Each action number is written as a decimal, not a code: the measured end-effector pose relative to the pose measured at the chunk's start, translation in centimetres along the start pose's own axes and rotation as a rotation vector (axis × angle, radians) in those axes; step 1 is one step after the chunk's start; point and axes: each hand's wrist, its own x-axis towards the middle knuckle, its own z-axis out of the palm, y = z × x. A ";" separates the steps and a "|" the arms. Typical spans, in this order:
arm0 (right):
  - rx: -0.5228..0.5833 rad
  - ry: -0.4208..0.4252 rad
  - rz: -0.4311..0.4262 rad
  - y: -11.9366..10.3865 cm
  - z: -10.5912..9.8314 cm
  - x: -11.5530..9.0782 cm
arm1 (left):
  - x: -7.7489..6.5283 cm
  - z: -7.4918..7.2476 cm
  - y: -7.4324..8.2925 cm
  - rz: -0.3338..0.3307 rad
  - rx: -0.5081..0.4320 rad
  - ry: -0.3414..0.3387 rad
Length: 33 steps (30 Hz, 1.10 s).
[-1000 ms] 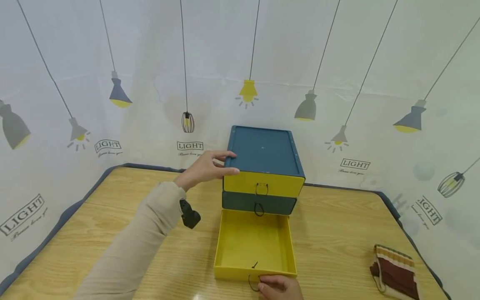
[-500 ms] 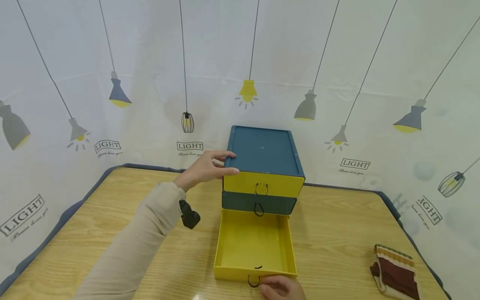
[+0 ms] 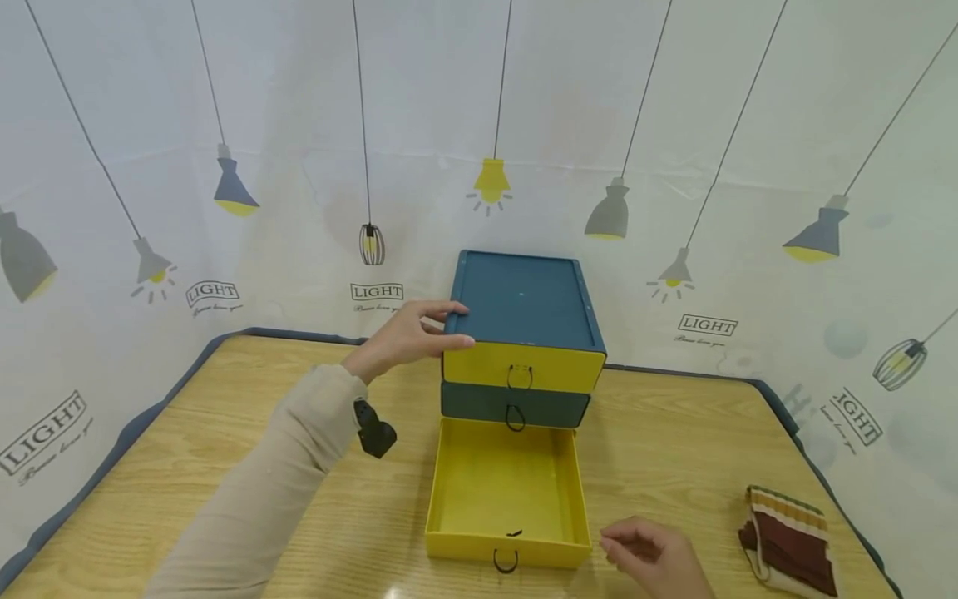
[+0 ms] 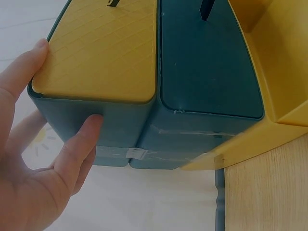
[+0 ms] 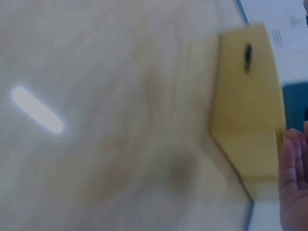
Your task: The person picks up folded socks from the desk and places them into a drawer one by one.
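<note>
A small drawer unit [image 3: 524, 291] with a blue top stands on the table, a yellow front above a dark green one. From its lowest level a yellow drawer [image 3: 509, 482] is pulled out, a black loop handle [image 3: 506, 561] on its front. My left hand [image 3: 407, 333] grips the unit's upper left edge. In the left wrist view, one fingertip rests on the blue side wall [image 4: 125, 120]. Just right of the drawer's front corner, my right hand [image 3: 659, 553] holds nothing, fingers loosely bent. The right wrist view is blurred, with only part of that hand showing.
A folded striped knit cloth [image 3: 789, 537] in maroon, cream and ochre lies at the right side of the wooden table [image 3: 674, 449]. Behind the table hangs a pale backdrop [image 3: 299, 166] printed with lamps.
My right hand has left the drawer's front beside the loop handle and moved right. The left hand keeps its hold on the unit, and the drawer stays pulled out.
</note>
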 end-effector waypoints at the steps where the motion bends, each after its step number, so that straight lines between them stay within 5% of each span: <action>1: -0.045 0.050 -0.028 0.1 -0.7 0.3 | 0.0 0.0 0.0 0.000 -0.001 0.000; 4: -0.176 0.186 -0.126 1.0 -3.3 1.2 | 0.0 0.0 0.0 -0.002 -0.002 -0.001; 7: -0.278 0.237 -0.108 1.7 -6.3 2.0 | -0.1 -0.1 -0.1 -0.003 -0.003 -0.002; 14: -0.384 0.088 0.001 4.4 -12.5 3.1 | -0.3 -0.2 -0.1 0.001 0.009 0.008; 21: -0.457 0.048 0.080 7.3 -16.7 4.0 | -0.2 -0.1 -0.2 0.014 -0.001 0.004; 33: -0.446 0.037 0.314 10.1 -20.6 4.5 | -0.2 0.0 -0.3 0.015 -0.004 0.004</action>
